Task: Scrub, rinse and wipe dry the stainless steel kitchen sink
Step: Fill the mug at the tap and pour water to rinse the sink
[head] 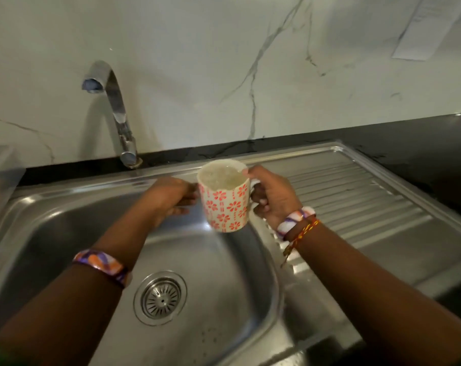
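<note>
Sink basin (65,233) lies under both my forearms, its drain strainer (160,298) nearest me, toward the front. Above the drain and farther back, my right hand (273,196) has its grip curled round the handle of the flowered mug (224,200), upright and full of water, over the basin's right edge. My left hand (168,198), fingers straight, hovers just left of the mug. Draining board (356,196) runs off to the right; faucet (118,112) stands behind, not running. Pour goes down and left, I judge.
</note>
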The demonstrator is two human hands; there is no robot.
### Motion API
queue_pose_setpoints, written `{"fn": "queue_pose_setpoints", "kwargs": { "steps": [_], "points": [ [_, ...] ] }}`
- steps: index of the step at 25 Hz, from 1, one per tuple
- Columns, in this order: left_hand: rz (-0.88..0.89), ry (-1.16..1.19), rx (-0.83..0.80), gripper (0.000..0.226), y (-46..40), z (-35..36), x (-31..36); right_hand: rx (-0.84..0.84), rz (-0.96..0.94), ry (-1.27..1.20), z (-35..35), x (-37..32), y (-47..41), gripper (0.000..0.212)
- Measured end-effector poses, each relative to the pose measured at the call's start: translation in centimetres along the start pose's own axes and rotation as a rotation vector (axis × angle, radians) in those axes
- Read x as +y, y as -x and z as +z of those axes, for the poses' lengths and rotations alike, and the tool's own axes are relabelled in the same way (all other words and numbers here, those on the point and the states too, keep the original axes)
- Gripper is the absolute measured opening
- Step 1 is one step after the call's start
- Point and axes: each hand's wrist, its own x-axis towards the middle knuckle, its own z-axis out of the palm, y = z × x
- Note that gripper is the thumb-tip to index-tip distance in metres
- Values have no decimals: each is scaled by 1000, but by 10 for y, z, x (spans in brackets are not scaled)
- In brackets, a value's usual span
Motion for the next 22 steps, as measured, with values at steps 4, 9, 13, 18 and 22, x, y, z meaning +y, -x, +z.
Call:
{"fn": "queue_pose_setpoints", "kwargs": {
  "steps": [4,9,13,18,22],
  "points": [
    [51,145,-236,20,15,70,27,83,-7,-7,-70,-32,-10,38],
    [-25,261,-310,19,12,191,54,71,-1,85,-182,-76,-38,38],
    [-52,289,-276,22,6,287,69,36,-13,279,-269,-107,-65,31],
    [121,-114,-5,24,2,378,75,-46,-65,515,-343,-143,-84,30],
    [327,-606,71,26,15,414,64,-108,-91,657,-375,-161,-80,30]
  ]
}}
